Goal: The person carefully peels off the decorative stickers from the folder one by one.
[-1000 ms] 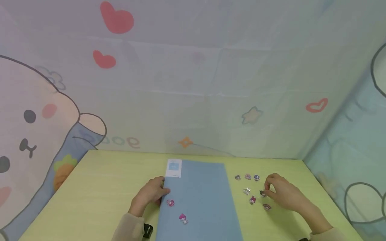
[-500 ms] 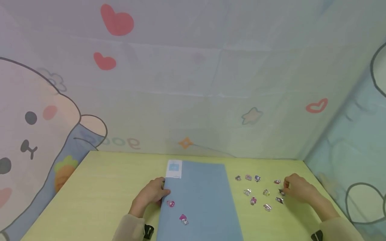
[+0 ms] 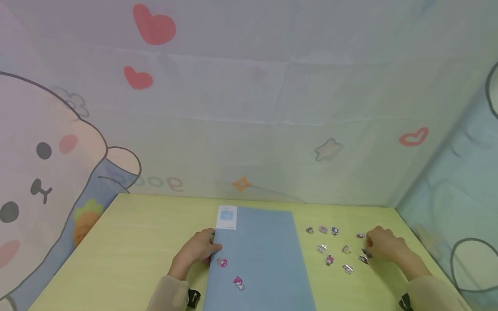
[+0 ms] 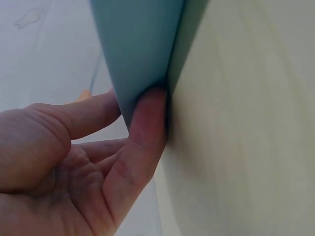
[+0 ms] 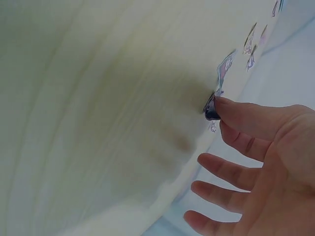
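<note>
A blue folder (image 3: 260,255) with a white label (image 3: 226,217) at its top left lies on the table; two pink stickers (image 3: 222,262) (image 3: 239,283) are on it. My left hand (image 3: 196,250) pinches the folder's left edge; in the left wrist view the thumb is on one side of the blue sheet (image 4: 140,44) and a finger on the other. At the right, my right hand (image 3: 391,248) pinches a small dark sticker (image 5: 211,109) between thumb and index finger, low over the table, the other fingers spread. Beside it lies another sticker (image 3: 363,259).
Several small stickers (image 3: 346,249) lie on the yellow table (image 3: 136,242) between the folder and my right hand. A printed cloth (image 3: 249,108) with hearts and a bear hangs behind the table. A black item (image 3: 193,298) is by the left sleeve.
My right hand has moved right from among the stickers to their right side, uncovering some of them. My left hand has stayed at the folder's edge.
</note>
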### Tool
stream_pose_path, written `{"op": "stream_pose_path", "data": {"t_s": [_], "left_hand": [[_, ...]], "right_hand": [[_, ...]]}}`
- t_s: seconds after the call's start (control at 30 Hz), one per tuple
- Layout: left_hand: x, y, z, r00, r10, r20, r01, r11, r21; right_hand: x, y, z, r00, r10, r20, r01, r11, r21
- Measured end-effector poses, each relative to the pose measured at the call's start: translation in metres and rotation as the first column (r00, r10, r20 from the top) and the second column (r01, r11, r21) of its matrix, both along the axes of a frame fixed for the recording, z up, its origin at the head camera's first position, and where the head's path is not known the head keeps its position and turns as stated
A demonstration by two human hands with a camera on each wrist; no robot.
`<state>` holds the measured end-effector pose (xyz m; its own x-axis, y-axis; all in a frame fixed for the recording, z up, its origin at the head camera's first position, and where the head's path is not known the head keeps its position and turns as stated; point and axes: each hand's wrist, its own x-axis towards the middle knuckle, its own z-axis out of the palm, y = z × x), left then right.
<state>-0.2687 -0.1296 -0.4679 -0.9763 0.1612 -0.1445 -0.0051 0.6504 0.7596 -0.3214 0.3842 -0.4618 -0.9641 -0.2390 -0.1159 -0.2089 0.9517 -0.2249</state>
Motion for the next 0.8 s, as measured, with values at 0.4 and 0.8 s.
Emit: {"op": "stream_pose_path", "data": {"t_s": [0.4, 0.8], "left_hand": [[0.000, 0.001, 0.000, 1.000, 0.004, 0.000, -0.004, 1.000, -0.001], [0.001, 0.002, 0.003, 1.000, 0.005, -0.005, -0.005, 1.000, 0.002]], "right_hand": [[0.001, 0.003, 0.003, 1.000, -0.016, 0.012, 0.016, 1.000, 0.000], [0.018, -0.040, 0.020, 0.981, 0.072, -0.182, -0.063, 0.997, 0.051]]}}
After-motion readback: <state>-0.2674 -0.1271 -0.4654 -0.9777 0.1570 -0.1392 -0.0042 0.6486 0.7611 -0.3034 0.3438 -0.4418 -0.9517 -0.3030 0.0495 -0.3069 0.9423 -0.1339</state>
